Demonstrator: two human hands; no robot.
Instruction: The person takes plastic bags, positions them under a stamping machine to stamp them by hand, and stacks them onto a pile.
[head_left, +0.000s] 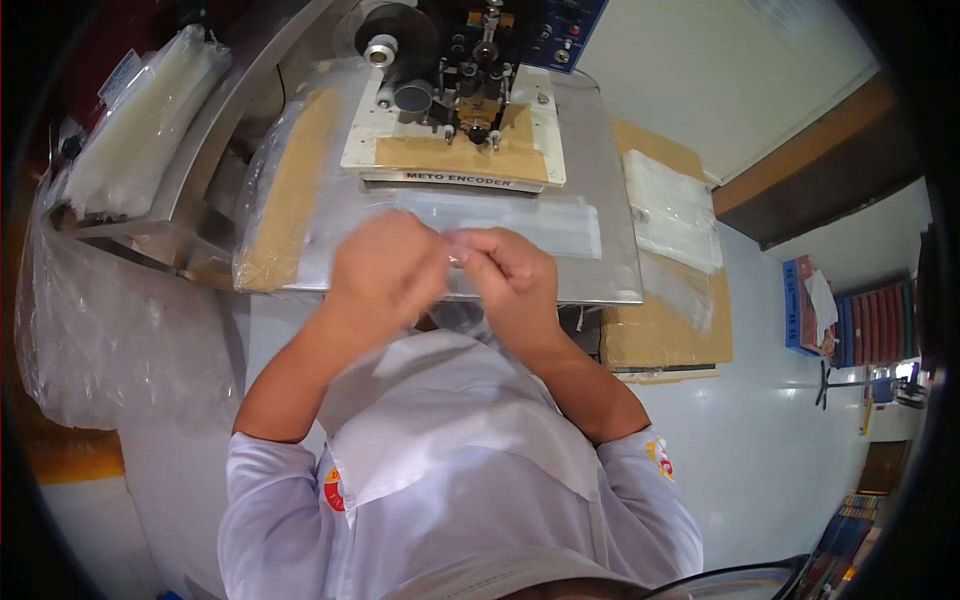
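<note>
My left hand (388, 268) is smeared by motion, its fingers curled in a fist in front of the machine. Close beside it, my right hand (515, 280) has thumb and forefinger pinched together. A thin piece of clear plastic (462, 318) shows at the pinch and hangs below the hands. What the left fingers grip is hidden. Behind my hands, flat clear plastic sleeves (540, 226) lie on the metal table (622, 270). The coding machine (450, 179), marked "METO ENCODER", stands just beyond them.
Stacked clear plastic bags (150, 125) sit on a metal rack (180, 215) at left. Brown cardboard (300, 190) in plastic lies along the table's left side. Further plastic bags (672, 215) rest on a cardboard box (665, 335) at right. Binders (880, 320) stand far right.
</note>
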